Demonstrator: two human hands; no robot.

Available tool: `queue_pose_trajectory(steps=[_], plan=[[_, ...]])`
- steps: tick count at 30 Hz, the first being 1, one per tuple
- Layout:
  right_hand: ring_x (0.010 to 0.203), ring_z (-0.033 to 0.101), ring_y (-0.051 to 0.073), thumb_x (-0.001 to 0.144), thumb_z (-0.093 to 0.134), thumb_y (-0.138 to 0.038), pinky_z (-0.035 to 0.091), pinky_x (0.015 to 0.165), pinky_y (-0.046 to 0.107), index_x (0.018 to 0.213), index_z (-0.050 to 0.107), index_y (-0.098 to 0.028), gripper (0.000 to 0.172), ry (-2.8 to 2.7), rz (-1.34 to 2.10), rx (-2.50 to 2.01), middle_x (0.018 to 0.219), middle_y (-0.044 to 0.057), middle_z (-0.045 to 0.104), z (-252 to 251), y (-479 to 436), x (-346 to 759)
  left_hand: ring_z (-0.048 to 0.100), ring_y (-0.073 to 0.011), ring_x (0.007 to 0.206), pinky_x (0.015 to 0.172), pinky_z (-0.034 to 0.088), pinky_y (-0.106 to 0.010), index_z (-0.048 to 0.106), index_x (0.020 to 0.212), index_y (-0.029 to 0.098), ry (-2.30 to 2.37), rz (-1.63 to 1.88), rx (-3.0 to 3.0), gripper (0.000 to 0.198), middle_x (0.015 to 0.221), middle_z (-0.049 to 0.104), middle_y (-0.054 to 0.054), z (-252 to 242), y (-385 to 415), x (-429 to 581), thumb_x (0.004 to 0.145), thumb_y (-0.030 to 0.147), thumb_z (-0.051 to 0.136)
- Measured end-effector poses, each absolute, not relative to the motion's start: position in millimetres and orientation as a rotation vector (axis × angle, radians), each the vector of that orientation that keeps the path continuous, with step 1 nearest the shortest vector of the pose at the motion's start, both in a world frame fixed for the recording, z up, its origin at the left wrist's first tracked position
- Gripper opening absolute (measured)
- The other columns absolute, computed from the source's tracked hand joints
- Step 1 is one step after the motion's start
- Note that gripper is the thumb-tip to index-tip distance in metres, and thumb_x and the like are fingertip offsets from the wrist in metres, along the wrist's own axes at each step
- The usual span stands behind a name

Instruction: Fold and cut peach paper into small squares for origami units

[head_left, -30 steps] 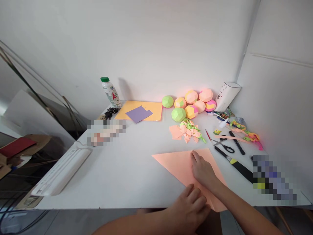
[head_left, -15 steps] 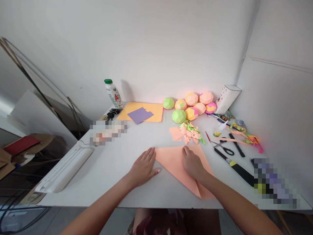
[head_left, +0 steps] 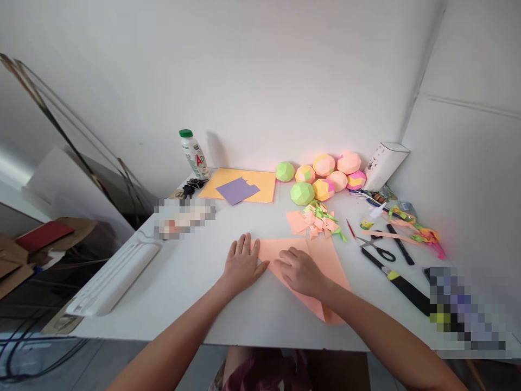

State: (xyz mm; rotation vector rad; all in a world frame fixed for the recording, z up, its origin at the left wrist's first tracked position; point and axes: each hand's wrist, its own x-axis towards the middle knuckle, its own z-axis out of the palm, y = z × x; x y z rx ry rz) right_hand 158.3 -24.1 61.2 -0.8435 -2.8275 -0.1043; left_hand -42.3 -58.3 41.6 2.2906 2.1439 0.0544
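A sheet of peach paper [head_left: 325, 258] lies on the white table in front of me, with one side folded over along a slanting edge. At its left corner rests my left hand [head_left: 243, 266], palm down, fingers stretched out and thumb apart, the fingertips by the paper's edge. My right hand [head_left: 301, 274] is curled closed and presses on the folded part near the slanting edge. The fingers seem to hold nothing. Part of the fold is covered by this hand and wrist. Just beyond the sheet lies a pile of peach and green paper scraps [head_left: 319, 220].
Several faceted paper balls [head_left: 302, 193] stand by the wall. Right of the paper lie scissors [head_left: 382, 250], a black-handled knife [head_left: 407, 290], a marker [head_left: 401, 244] and a glue bottle [head_left: 372, 215]. Leftward are yellow sheets [head_left: 264, 187], purple paper [head_left: 237, 190], a bottle [head_left: 195, 156] and a white device [head_left: 114, 279].
My right hand has slid left and towards me over the paper, from its far edge to near the slanting fold. My left hand stays at the left corner, its fingers a little more spread.
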Motion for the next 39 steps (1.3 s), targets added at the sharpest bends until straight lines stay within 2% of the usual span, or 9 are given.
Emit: queue_pose_trajectory(steps=[3,7,14,23,30,39], plan=[[0.073,0.048,0.013,0.097,0.034,-0.022,0.038,0.064,0.025,0.1,0.06,-0.016,0.026,-2.856,-0.069,-0.701,0.087,0.005,0.055,60.7,-23.7,141.9,0.02,-0.0389,0.14,0.11,0.018,-0.054,0.037,0.144,0.012,2.19,0.02,2.219,0.069,0.151,0.026,-0.022,42.7,-58.4,-44.1,0.091,0.057,0.037],[0.072,0.049,0.014,0.096,0.036,-0.018,0.037,0.063,0.026,0.098,0.059,-0.014,0.024,-2.883,-0.081,-0.625,0.087,0.005,0.055,57.8,-22.3,139.5,0.017,-0.0365,0.141,0.111,0.015,-0.052,0.033,0.146,0.016,2.208,0.001,2.189,0.067,0.153,0.024,-0.019,43.0,-58.7,-44.0,0.092,0.056,0.031],[0.07,0.048,0.015,0.091,0.038,-0.012,0.035,0.064,0.029,0.108,0.056,-0.013,0.025,-2.924,-0.143,-0.625,0.09,0.007,0.054,56.1,-33.8,150.9,0.015,-0.0371,0.142,0.111,0.012,-0.052,0.034,0.146,0.015,2.246,0.007,2.178,0.069,0.153,0.026,-0.016,39.6,-59.2,-42.2,0.091,0.056,0.031],[0.07,0.046,0.016,0.089,0.037,-0.005,0.035,0.064,0.031,0.105,0.054,-0.012,0.025,-2.948,-0.179,-0.664,0.088,0.007,0.054,57.8,-60.9,176.2,0.016,-0.0386,0.141,0.111,0.01,-0.053,0.034,0.146,0.014,2.254,0.001,2.201,0.07,0.153,0.025,-0.019,38.4,-59.5,-43.2,0.091,0.057,0.03],[0.071,0.047,0.018,0.084,0.043,-0.004,0.035,0.063,0.032,0.112,0.053,-0.009,0.03,-2.951,-0.181,-0.685,0.088,0.009,0.055,57.4,-95.7,218.6,0.016,-0.0384,0.141,0.111,0.012,-0.052,0.032,0.146,0.016,2.256,-0.027,2.201,0.069,0.153,0.024,-0.016,38.7,-59.7,-43.8,0.091,0.057,0.029],[0.07,0.047,0.018,0.08,0.041,0.0,0.036,0.061,0.032,0.111,0.055,-0.012,0.037,-2.879,-0.152,-0.826,0.089,0.01,0.057,54.6,-143.8,270.6,0.016,-0.0398,0.141,0.11,0.014,-0.052,0.032,0.146,0.014,2.253,-0.098,2.213,0.07,0.153,0.023,-0.02,41.1,-60.1,-43.2,0.091,0.056,0.029]])
